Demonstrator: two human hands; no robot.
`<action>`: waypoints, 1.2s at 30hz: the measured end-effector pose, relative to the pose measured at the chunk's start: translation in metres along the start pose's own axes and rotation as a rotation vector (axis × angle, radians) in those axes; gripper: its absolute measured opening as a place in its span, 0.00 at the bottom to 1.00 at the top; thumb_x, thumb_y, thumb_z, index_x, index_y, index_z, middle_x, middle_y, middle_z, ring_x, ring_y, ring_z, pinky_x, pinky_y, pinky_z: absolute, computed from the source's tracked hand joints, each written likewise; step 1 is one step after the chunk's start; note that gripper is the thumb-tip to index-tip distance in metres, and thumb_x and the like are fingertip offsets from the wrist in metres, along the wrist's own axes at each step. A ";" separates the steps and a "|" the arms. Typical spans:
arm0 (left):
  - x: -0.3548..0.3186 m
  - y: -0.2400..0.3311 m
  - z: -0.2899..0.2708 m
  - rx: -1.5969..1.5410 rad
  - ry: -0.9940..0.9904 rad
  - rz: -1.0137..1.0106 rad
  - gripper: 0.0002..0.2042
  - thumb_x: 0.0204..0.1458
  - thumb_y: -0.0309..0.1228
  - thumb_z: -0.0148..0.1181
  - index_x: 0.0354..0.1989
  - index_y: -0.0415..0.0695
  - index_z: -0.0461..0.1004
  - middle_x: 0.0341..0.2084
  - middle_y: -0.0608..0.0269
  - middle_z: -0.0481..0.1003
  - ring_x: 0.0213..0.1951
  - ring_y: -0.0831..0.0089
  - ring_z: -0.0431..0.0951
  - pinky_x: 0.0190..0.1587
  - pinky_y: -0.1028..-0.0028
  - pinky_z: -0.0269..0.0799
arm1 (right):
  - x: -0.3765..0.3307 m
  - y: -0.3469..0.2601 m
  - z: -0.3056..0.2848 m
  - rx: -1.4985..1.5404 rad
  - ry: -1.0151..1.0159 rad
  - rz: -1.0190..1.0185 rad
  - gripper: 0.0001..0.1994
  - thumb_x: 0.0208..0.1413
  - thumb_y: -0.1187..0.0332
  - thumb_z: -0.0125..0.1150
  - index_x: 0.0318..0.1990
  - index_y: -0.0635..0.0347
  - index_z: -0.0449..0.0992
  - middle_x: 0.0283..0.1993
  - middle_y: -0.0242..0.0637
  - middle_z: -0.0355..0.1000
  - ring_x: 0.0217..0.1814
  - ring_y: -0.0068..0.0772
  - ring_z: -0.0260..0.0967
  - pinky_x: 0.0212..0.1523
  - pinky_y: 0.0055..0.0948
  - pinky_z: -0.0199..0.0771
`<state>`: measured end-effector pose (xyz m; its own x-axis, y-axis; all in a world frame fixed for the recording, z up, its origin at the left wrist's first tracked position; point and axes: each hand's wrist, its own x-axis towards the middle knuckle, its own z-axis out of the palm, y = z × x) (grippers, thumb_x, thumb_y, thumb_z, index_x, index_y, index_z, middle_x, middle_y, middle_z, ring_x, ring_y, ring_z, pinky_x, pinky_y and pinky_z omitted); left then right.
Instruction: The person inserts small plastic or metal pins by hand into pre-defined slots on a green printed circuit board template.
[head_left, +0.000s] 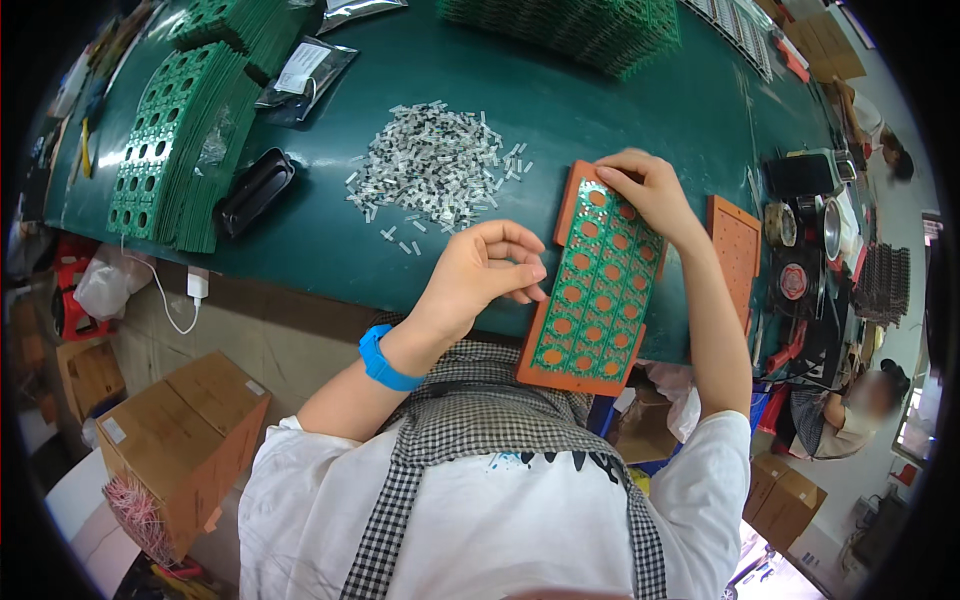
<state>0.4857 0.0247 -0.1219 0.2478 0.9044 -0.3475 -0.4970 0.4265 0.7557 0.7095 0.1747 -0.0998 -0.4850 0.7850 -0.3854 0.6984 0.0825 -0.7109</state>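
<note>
A green circuit board panel (603,290) with rows of round holes lies in an orange fixture plate (570,378), which juts over the table's near edge. At the plate's far end, my right hand (648,195) grips it, with the thumb on top near the panel's corner. My left hand (485,268) hovers just left of the panel, fingers curled and thumb drawn in to them. Whatever sits between those fingertips, if anything, is too small to make out. Beyond the left hand spreads a loose pile of small white and clear parts (430,160).
Stacked green panels (165,150) stand at the left beside a black tray (256,190); more panels (570,30) are at the back. A second orange plate (734,250) lies to the right, near tape rolls (793,282). A cardboard box (180,440) sits below left. Other people are at the right.
</note>
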 end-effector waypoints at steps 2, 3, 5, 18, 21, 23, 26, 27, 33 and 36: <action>0.006 -0.006 -0.004 -0.042 -0.019 0.011 0.08 0.49 0.19 0.61 0.37 0.38 0.71 0.27 0.62 0.76 0.26 0.77 0.77 0.25 0.81 0.71 | -0.004 0.000 0.016 -0.659 0.570 -0.556 0.15 0.49 0.66 0.66 0.44 0.63 0.77 0.39 0.39 0.73 0.43 0.42 0.70 0.49 0.35 0.68; 0.008 -0.008 -0.006 -0.079 -0.035 0.025 0.08 0.49 0.19 0.61 0.36 0.39 0.71 0.26 0.63 0.75 0.23 0.79 0.75 0.22 0.82 0.68 | -0.015 -0.007 0.023 -0.544 0.539 -0.645 0.16 0.45 0.67 0.68 0.42 0.61 0.77 0.38 0.38 0.72 0.43 0.45 0.70 0.49 0.39 0.68; 0.010 -0.009 -0.007 -0.158 -0.072 -0.009 0.07 0.49 0.20 0.61 0.36 0.39 0.71 0.25 0.64 0.75 0.23 0.79 0.74 0.20 0.83 0.67 | -0.049 -0.023 0.039 -0.467 0.461 -0.852 0.19 0.38 0.65 0.73 0.40 0.55 0.75 0.37 0.35 0.72 0.42 0.43 0.71 0.45 0.41 0.71; 0.009 0.003 0.005 0.137 0.076 0.114 0.10 0.52 0.24 0.57 0.44 0.39 0.73 0.28 0.64 0.76 0.23 0.79 0.73 0.22 0.81 0.66 | -0.067 -0.018 0.060 -0.150 0.377 -0.565 0.06 0.49 0.74 0.63 0.35 0.63 0.78 0.34 0.38 0.76 0.34 0.35 0.74 0.34 0.30 0.74; 0.011 0.013 -0.016 1.484 0.519 0.785 0.14 0.46 0.30 0.65 0.43 0.45 0.75 0.34 0.64 0.72 0.33 0.68 0.71 0.32 0.71 0.68 | -0.028 -0.003 0.032 -0.160 0.499 -0.421 0.04 0.54 0.74 0.58 0.33 0.65 0.74 0.33 0.40 0.69 0.35 0.40 0.69 0.36 0.33 0.69; 0.009 0.013 -0.020 1.578 0.550 0.655 0.16 0.40 0.30 0.69 0.40 0.46 0.75 0.37 0.63 0.69 0.40 0.62 0.68 0.41 0.65 0.64 | -0.018 0.002 0.028 -0.149 0.444 -0.337 0.03 0.55 0.74 0.57 0.33 0.65 0.73 0.34 0.39 0.69 0.37 0.40 0.68 0.37 0.32 0.68; 0.013 0.009 -0.027 1.570 0.530 0.668 0.10 0.41 0.27 0.68 0.33 0.45 0.74 0.36 0.63 0.68 0.40 0.63 0.68 0.43 0.64 0.60 | -0.013 0.004 0.029 -0.164 0.412 -0.338 0.03 0.55 0.73 0.57 0.34 0.64 0.73 0.34 0.39 0.68 0.37 0.40 0.67 0.38 0.32 0.68; 0.014 0.008 -0.029 1.570 0.529 0.666 0.10 0.41 0.27 0.68 0.33 0.45 0.74 0.36 0.63 0.68 0.40 0.63 0.68 0.43 0.64 0.60 | -0.013 0.004 0.030 -0.163 0.411 -0.337 0.03 0.55 0.73 0.57 0.34 0.64 0.73 0.34 0.39 0.68 0.37 0.40 0.67 0.38 0.32 0.68; 0.019 0.004 -0.031 1.510 0.503 0.682 0.07 0.42 0.25 0.65 0.29 0.44 0.74 0.33 0.64 0.69 0.39 0.63 0.67 0.42 0.65 0.60 | -0.012 0.005 0.031 -0.175 0.400 -0.356 0.03 0.55 0.73 0.57 0.33 0.64 0.73 0.34 0.39 0.68 0.38 0.38 0.67 0.40 0.32 0.67; 0.020 0.004 -0.032 1.522 0.519 0.733 0.06 0.43 0.24 0.65 0.29 0.44 0.74 0.35 0.64 0.70 0.41 0.64 0.68 0.44 0.65 0.60 | -0.012 0.005 0.033 -0.219 0.428 -0.361 0.03 0.54 0.73 0.58 0.33 0.64 0.73 0.33 0.38 0.68 0.38 0.38 0.67 0.39 0.32 0.68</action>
<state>0.4622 0.0444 -0.1439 -0.0655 0.9257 0.3724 0.8435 -0.1480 0.5163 0.7010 0.1452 -0.1183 -0.4885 0.8574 0.1617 0.6428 0.4790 -0.5978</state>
